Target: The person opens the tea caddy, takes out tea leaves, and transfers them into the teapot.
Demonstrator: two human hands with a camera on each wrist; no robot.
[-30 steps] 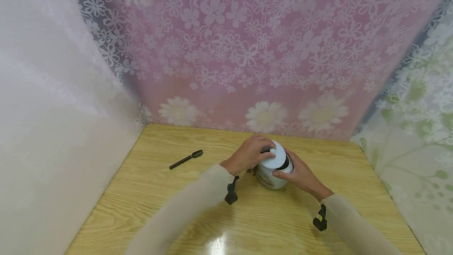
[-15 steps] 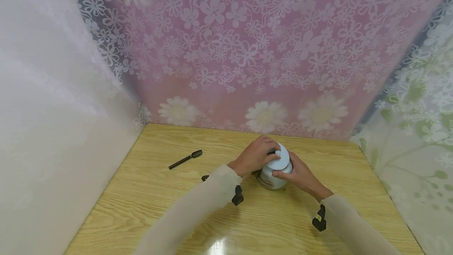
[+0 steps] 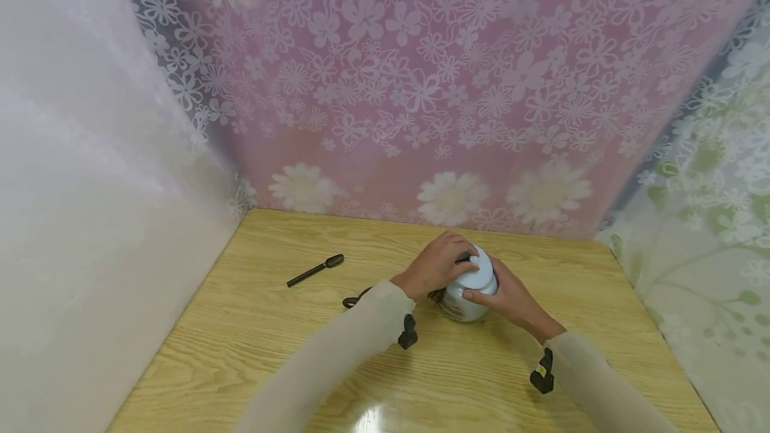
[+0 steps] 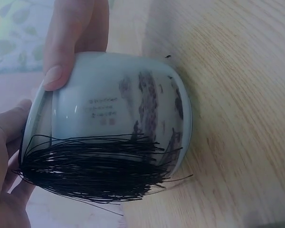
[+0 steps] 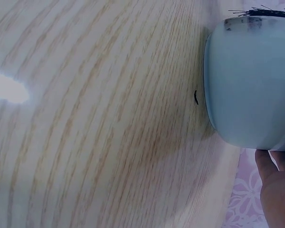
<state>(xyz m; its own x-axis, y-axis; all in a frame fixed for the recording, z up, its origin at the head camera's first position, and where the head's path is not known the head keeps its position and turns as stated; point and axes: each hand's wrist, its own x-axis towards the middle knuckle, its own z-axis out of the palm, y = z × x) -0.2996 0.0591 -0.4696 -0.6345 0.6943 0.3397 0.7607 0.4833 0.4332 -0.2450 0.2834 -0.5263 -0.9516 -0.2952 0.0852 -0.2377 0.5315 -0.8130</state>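
Note:
A white porcelain lidded jar (image 3: 463, 309) with a painted landscape and small writing stands on the wooden table. My left hand (image 3: 436, 262) holds the white lid (image 3: 479, 278) by its knob; the lid sits over the jar's mouth. Around the jar's side my right hand (image 3: 511, 296) grips, its thumb near the rim at the front. From beneath the left hand a black tassel (image 4: 95, 166) hangs along the jar wall. Something dark shows between the left fingers in the head view.
A black scoop (image 3: 315, 270) lies on the table to the left. Beside my left sleeve a black loop (image 3: 350, 302) is partly hidden. One tiny dark bit (image 5: 196, 98) lies by the jar's base. Patterned walls stand behind and at the sides.
My left hand has moved slightly right with the lid, and the dark opening at the jar's mouth is now covered. The black loop has come into view. My right hand stays in place.

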